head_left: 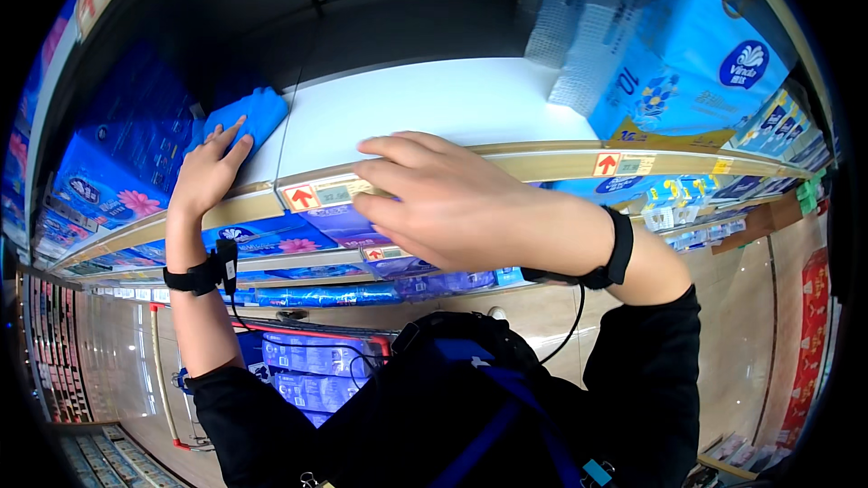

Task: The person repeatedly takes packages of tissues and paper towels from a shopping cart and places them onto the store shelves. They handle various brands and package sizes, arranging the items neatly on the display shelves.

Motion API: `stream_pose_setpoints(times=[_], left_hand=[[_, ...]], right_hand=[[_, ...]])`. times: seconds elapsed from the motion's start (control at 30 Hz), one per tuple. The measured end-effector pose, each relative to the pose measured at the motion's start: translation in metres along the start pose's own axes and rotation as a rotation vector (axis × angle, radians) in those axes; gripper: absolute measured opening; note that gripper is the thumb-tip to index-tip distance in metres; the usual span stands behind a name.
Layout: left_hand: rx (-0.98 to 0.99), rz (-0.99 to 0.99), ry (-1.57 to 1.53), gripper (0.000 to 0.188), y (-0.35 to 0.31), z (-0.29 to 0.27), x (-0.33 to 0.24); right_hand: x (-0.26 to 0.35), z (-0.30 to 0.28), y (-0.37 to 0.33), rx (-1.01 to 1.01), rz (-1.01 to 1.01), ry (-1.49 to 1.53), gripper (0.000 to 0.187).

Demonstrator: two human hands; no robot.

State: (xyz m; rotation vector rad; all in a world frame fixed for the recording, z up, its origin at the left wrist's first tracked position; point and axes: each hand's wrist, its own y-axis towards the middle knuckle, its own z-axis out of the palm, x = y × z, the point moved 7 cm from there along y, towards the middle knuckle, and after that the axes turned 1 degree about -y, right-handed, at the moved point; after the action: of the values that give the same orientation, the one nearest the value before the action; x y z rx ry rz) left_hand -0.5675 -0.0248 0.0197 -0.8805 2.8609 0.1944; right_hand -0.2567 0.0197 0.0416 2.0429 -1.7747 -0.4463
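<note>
My left hand (212, 163) reaches onto the left part of the shelf, its fingers spread on a crumpled blue cloth (262, 117). The cloth lies on the white shelf board (389, 108), right beside a dark blue tissue package (127, 163). Over the shelf's front edge, by the price tags, is my right hand (425, 194). Its fingers are stretched leftward and a little apart, slightly smeared by motion, with nothing seen in them. Whether it touches the edge I cannot tell.
A light blue tissue pack (692, 72) stands on the shelf at the right, beside clear plastic wrap (579, 54). Lower shelves hold blue and purple packs. Below, a red-edged cart (158, 370) stands near stacked purple packages (312, 357). Red boxes (809, 343) line the right.
</note>
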Motion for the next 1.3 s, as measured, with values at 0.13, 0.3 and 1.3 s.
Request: stream_pose_setpoints(times=[0.13, 0.3, 1.3], left_hand=[[0.157, 0.132, -0.288, 0.054, -0.013, 0.001, -0.055], [0.344, 0.414, -0.286, 0.059, -0.021, 0.023, -0.177], [0.363, 0.078, 0.472, 0.069, 0.115, 0.041, -0.258]], right_hand=[[-0.027, -0.033, -0.065, -0.175, 0.112, 0.008, 0.02], [-0.058, -0.063, -0.117, -0.409, 0.137, 0.013, 0.017], [-0.083, -0.027, -0.164, -0.561, 0.13, -0.16, 0.024]])
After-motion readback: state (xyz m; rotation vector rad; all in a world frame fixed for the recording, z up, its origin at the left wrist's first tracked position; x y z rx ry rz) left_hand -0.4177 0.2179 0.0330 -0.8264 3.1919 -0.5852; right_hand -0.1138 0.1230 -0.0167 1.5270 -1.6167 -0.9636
